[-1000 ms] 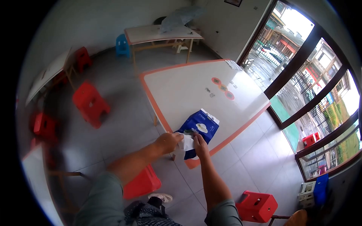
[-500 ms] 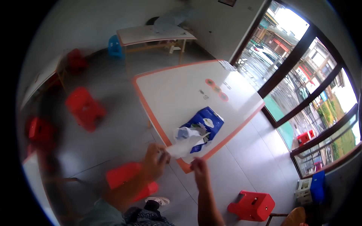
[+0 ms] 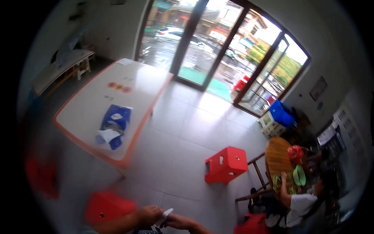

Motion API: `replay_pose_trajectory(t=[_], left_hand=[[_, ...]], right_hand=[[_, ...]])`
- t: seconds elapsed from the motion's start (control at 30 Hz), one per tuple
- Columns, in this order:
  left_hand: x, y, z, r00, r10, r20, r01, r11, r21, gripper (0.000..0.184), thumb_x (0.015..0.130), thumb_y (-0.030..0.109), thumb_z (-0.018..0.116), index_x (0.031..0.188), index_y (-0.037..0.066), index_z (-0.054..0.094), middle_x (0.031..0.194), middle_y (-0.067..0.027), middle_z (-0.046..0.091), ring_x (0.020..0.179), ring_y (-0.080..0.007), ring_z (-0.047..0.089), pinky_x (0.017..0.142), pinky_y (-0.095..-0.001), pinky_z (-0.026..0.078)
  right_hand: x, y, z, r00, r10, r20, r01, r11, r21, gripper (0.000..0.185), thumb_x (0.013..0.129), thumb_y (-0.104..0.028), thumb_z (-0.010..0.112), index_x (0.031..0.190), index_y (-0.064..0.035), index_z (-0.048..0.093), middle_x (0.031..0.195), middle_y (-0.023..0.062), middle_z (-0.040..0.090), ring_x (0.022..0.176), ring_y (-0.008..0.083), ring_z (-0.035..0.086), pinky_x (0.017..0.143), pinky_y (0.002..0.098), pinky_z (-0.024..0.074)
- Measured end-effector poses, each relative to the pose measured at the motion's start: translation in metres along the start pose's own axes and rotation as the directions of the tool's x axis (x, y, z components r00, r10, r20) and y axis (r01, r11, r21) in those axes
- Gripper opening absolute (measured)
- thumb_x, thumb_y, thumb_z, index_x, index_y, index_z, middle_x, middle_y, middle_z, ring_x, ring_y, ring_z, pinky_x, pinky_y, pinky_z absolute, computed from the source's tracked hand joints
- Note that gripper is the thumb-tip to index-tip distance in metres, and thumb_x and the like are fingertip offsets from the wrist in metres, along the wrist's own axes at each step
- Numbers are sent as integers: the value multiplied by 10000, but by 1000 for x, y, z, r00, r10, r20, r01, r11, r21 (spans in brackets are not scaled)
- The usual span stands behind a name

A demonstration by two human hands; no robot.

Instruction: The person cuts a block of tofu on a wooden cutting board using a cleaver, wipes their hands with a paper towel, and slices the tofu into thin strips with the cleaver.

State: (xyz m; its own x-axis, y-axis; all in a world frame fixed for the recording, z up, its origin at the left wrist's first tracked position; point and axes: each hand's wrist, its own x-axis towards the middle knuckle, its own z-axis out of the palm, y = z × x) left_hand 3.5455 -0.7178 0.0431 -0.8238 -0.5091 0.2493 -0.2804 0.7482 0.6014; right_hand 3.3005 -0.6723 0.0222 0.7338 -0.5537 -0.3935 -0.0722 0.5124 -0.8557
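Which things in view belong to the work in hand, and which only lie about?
Work in hand:
white tissue between left hand and right hand
blue pack on white table, likely its source

Only lying about:
red stools
round wooden table
green bowl near another person

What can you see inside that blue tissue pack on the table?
A white tissue sticks out of the opened blue tissue pack. Anything deeper inside is covered by the pack itself, so I can't tell how much is left.
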Motion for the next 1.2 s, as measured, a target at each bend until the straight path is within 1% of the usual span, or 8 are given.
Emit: replay_pose_trajectory(t=[0.07,0.37,0.67,0.87,0.93,1.0,1.07,1.2], left_hand=[[22,38,19,994,47,99,-50,998,30,264,929,178,646,1158,54,599,955,-180,669,905,-375,677,819,-455,562],[157,226,123,734,379,564,-378,917,-125,311,972,149,616,1259,31,595,1105,-195,708,1089,-387,691,946,-462,564],[238,295,239,656,585,478,-534,806,-254,217,905,152,669,1097,61,624,1065,-156,704,1022,-393,693,904,-459,557],[326,400,405,531,720,446,-493,691,-529,220,920,186,698,1083,51,636,1005,-146,677,896,-387,680,858,-496,545],[354,451,467,391,818,423,-492,574,-655,214,983,227,650,1111,56,637,1062,-175,669,963,-409,666,888,-493,535],[363,511,517,379,846,374,-441,521,-731,241,1035,245,569,1150,44,639,1113,-188,665,1051,-400,639,925,-468,527],[356,568,553,378,849,369,-319,494,-809,251,1043,235,540,1169,42,639,1131,-183,662,1086,-388,620,936,-460,524],[322,660,631,308,862,403,-175,467,-867,265,1058,247,507,1166,50,648,1160,-179,653,1157,-384,590,987,-448,502]], right_hand=[[-55,13,8,996,78,-31,-83,978,-193,302,1049,-104,556,1320,28,583,1179,126,682,1108,211,650,1018,372,515],[-309,105,69,887,-149,-437,128,989,-77,410,1066,-218,598,1382,36,535,1251,125,638,1192,222,604,1065,377,480],[-451,133,96,623,-300,-722,378,924,-58,507,1074,-296,593,1447,32,494,1268,97,590,1153,160,557,1022,319,465],[-571,238,97,352,19,-936,256,960,116,502,1048,-365,638,1378,3,548,1129,54,638,1047,137,581,937,295,475],[-597,276,113,-79,182,-980,552,827,109,405,1037,-263,674,1349,-20,587,1062,-5,629,987,102,572,904,281,481],[-627,299,138,-208,318,-925,695,714,89,349,1044,-195,654,1336,-15,591,1090,14,642,1019,109,599,898,276,491],[-641,318,167,-443,534,-721,886,384,-260,296,1059,-136,598,1325,-7,587,1135,42,653,1074,139,626,922,295,504],[-680,324,192,-515,591,-621,810,99,-577,267,1068,-78,524,1320,-6,579,1192,70,648,1111,165,638,948,310,510]])
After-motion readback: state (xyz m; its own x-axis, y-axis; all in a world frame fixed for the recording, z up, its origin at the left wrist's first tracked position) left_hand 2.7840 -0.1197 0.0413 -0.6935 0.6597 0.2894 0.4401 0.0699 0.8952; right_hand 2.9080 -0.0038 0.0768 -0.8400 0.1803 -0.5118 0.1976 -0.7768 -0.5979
